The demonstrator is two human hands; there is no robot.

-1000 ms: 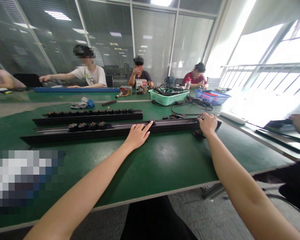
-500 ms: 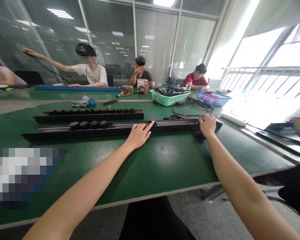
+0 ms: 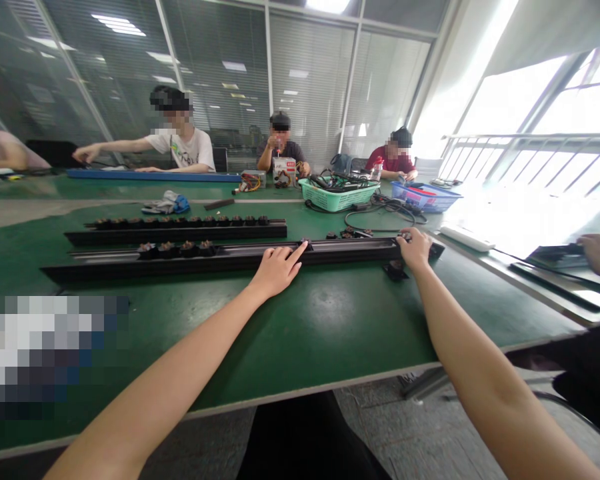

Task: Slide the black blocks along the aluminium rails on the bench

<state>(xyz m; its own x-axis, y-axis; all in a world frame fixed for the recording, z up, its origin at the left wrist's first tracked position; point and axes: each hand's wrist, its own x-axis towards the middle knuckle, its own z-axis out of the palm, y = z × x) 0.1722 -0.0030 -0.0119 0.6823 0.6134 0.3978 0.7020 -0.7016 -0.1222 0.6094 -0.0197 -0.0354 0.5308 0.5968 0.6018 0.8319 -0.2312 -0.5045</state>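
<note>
Black rail [image 3: 220, 259] lies across the green table [image 3: 300, 333] in front of me. My left hand [image 3: 277, 272] rests open on it, forefinger extended; my right hand [image 3: 415, 250] cups its right end, though I cannot tell whether it grips. Beyond lie a second rail [image 3: 175, 233] and a green basket [image 3: 339, 197].

No writing can be read in this view. A white box [image 3: 283, 171] on the far surface carries a red label with pale characters, but they are too small and blurred to make out. The white T-shirt [image 3: 184, 151] worn by a person across the surface has a dark and green print on its front, and it cannot be told whether that print holds any letters.
</note>
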